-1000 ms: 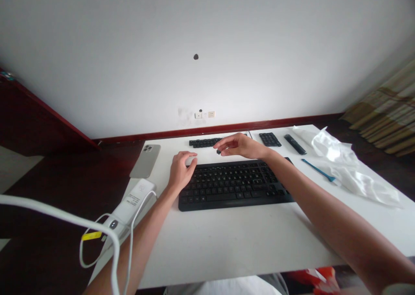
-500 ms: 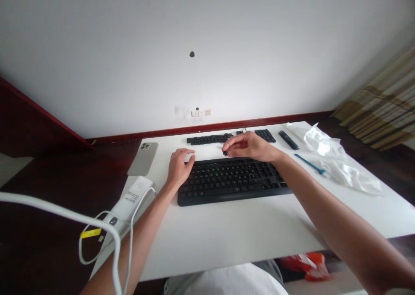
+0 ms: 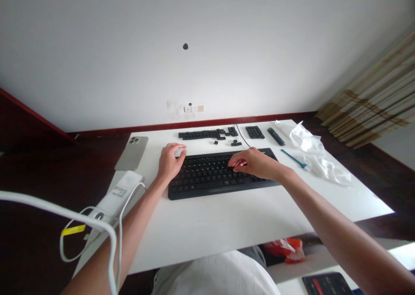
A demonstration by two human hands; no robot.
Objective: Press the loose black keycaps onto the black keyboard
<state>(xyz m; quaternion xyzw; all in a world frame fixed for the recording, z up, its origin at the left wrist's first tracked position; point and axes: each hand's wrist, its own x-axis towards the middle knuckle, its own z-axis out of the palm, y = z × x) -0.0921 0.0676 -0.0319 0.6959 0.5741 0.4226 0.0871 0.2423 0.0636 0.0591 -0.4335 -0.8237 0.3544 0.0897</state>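
Observation:
A black keyboard (image 3: 207, 178) lies across the white table in front of me. My left hand (image 3: 171, 161) rests at its upper left corner, thumb and fingers apart, holding nothing. My right hand (image 3: 249, 162) is over the right part of the keys, its fingers drawn together and pointing down at them. Whatever is between those fingertips is hidden. Behind the keyboard lies a long row of loose black keycaps (image 3: 197, 134). A single keycap (image 3: 216, 142) and a small group of keycaps (image 3: 236, 144) sit closer to the keyboard.
A block of number-pad keycaps (image 3: 254, 132), a dark elongated object (image 3: 276, 136), a blue stick-like tool (image 3: 293, 158) and a crumpled white plastic bag (image 3: 311, 146) lie to the right. At left are a phone (image 3: 132, 153) and a white power strip (image 3: 118, 195) with a looping cable (image 3: 112, 239).
My right hand has come down from behind the keyboard onto its right-hand keys. My left hand stays at the keyboard's left corner. The whole view has shifted slightly.

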